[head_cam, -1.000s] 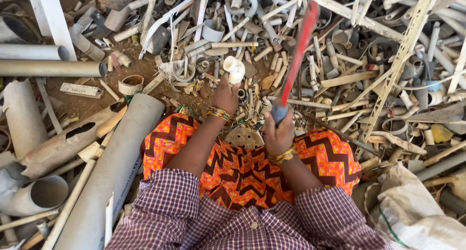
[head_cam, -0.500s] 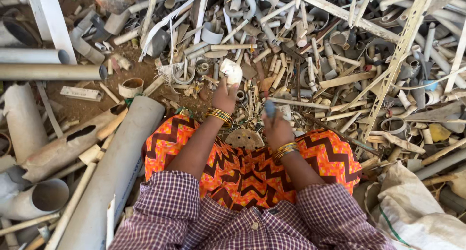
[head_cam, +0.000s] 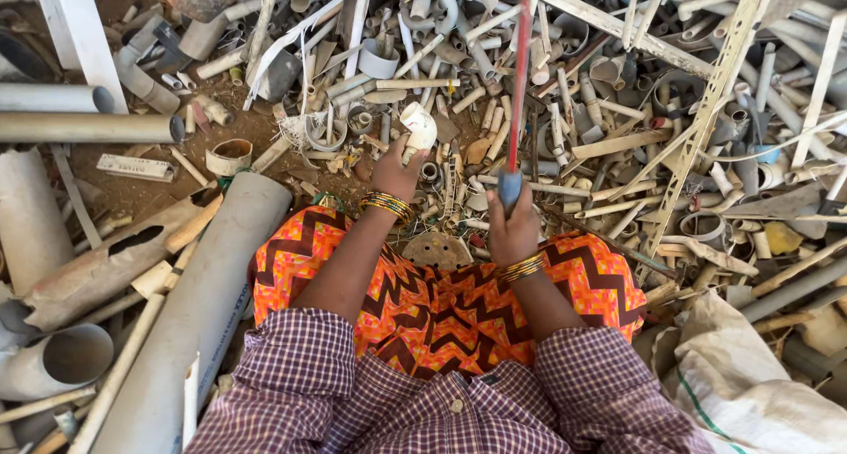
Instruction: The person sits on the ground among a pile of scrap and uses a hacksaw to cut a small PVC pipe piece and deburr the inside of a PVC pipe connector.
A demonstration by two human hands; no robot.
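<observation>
Setting: A person sits on bare ground amid a wide heap of scrap plastic pipe, seen from a head-worn camera looking down over a checked shirt and an orange zigzag-patterned skirt.

Left hand: The left hand, with green and gold bangles at the wrist, reaches forward; its fingers are curled around the lower end of a short white pipe fitting, holding it upright on the ground just ahead of the knees.

Right hand: The right hand, gold bangles at the wrist, is closed in a fist, all fingers wrapped tight round the blue grip of a long red-handled tool. The shaft rises away from the camera and is blurred; its far end cannot be made out.

Where the fitting is: Just left of the red shaft, well apart from it, standing among short offcuts of pale pipe.

Between the knees: A round brown perforated disc lies at the skirt's hem, between the two forearms.

To the left: A large grey pipe lies along the person's side; wider open-ended pipes and a long beige tube lie beyond it.

To the right: A white woven sack sits beside the knee; a long perforated metal strip slants across the heap.
</observation>
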